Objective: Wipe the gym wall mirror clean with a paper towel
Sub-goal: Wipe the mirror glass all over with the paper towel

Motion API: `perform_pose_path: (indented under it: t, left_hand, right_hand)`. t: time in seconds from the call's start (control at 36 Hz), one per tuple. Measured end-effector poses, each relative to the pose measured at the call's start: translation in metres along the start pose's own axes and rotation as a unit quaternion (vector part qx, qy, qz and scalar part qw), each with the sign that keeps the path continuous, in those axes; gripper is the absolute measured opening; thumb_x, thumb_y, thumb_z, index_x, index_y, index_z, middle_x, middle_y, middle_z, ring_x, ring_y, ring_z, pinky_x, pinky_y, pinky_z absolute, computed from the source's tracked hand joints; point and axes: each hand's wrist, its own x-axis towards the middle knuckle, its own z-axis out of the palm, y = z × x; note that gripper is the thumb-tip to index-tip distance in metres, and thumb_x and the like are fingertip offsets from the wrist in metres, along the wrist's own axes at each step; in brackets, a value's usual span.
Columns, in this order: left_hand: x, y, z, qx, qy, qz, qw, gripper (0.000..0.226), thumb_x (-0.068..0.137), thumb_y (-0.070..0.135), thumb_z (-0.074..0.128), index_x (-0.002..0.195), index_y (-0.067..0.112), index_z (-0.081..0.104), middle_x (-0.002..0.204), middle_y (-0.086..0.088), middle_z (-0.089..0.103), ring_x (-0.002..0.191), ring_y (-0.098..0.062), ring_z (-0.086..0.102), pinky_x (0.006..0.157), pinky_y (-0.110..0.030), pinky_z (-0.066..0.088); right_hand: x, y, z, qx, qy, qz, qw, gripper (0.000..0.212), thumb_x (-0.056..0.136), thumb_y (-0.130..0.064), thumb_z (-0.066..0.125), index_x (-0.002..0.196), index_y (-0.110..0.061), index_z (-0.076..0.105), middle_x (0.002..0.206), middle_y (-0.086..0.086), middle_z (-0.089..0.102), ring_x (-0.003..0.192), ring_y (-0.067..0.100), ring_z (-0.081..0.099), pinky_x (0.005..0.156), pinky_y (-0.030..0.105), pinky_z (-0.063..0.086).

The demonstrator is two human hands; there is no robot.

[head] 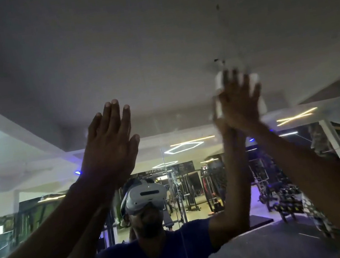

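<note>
The right hand [242, 104] presses a white paper towel [254, 84] flat against the wall mirror [152, 53], fingers [227, 79] spread straight over it, blurred. To the towel's left, the left hand [109, 147] rests open-palmed on the glass, fingers straight and holding nothing.

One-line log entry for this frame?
wiping | right hand presses paper towel on mirror, blurred | left hand flat, fingers straight
</note>
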Motion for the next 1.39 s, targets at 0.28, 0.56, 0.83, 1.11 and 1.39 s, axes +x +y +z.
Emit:
perform_pose_path:
  t: [0.28, 0.56, 0.83, 1.11, 1.39]
  left_hand:
    - [0.0, -0.011, -0.01, 0.0, -0.034, 0.026, 0.999, 0.073, 0.105, 0.045, 0.022, 0.161, -0.001, 0.029, 0.169, -0.026, 0.019, 0.159, -0.039, 0.016, 0.127, -0.053, 0.018]
    - [0.0, -0.015, -0.016, 0.003, -0.052, 0.031, 0.998, 0.073, 0.103, 0.044, 0.026, 0.161, 0.0, 0.032, 0.167, -0.027, 0.024, 0.158, -0.039, 0.022, 0.126, -0.051, 0.021]
    - [-0.003, 0.004, -0.011, -0.006, -0.051, -0.009, 0.999, 0.075, 0.104, 0.046, 0.025, 0.162, -0.003, 0.026, 0.169, -0.025, 0.019, 0.159, -0.038, 0.018, 0.128, -0.046, 0.009]
    - [-0.011, 0.002, -0.007, -0.013, -0.056, 0.029, 0.998, 0.072, 0.103, 0.042, 0.027, 0.16, -0.002, 0.033, 0.168, -0.023, 0.028, 0.157, -0.036, 0.028, 0.125, -0.044, 0.013]
    - [-0.01, -0.001, -0.012, -0.002, -0.066, 0.044, 0.997, 0.069, 0.102, 0.037, 0.031, 0.157, -0.003, 0.039, 0.165, -0.024, 0.032, 0.153, -0.039, 0.034, 0.122, -0.043, 0.014]
  right_hand:
    - [0.014, 0.023, 0.003, 0.004, -0.049, -0.108, 0.993, 0.071, 0.1, -0.045, 0.009, 0.169, -0.027, 0.01, 0.175, 0.008, 0.021, 0.16, 0.035, 0.024, 0.122, 0.069, 0.02]
    - [-0.101, -0.038, -0.005, 0.017, -0.032, -0.314, 0.949, 0.065, 0.109, -0.04, 0.023, 0.169, -0.027, 0.002, 0.178, 0.004, 0.01, 0.164, 0.03, 0.009, 0.129, 0.062, 0.006]
    - [-0.135, -0.056, -0.011, 0.044, -0.049, -0.19, 0.98, 0.071, 0.107, -0.051, 0.019, 0.17, -0.02, 0.009, 0.178, 0.008, 0.002, 0.164, 0.034, 0.001, 0.13, 0.064, 0.001]
    - [-0.042, -0.005, 0.0, -0.013, 0.002, -0.023, 1.0, 0.07, 0.105, -0.048, 0.022, 0.168, -0.016, 0.024, 0.172, 0.018, 0.027, 0.155, 0.046, 0.031, 0.117, 0.074, 0.03]
    - [-0.024, 0.022, -0.001, 0.003, -0.057, -0.241, 0.969, 0.058, 0.112, -0.047, 0.01, 0.168, -0.034, 0.005, 0.174, 0.008, 0.024, 0.159, 0.033, 0.027, 0.121, 0.064, 0.028]
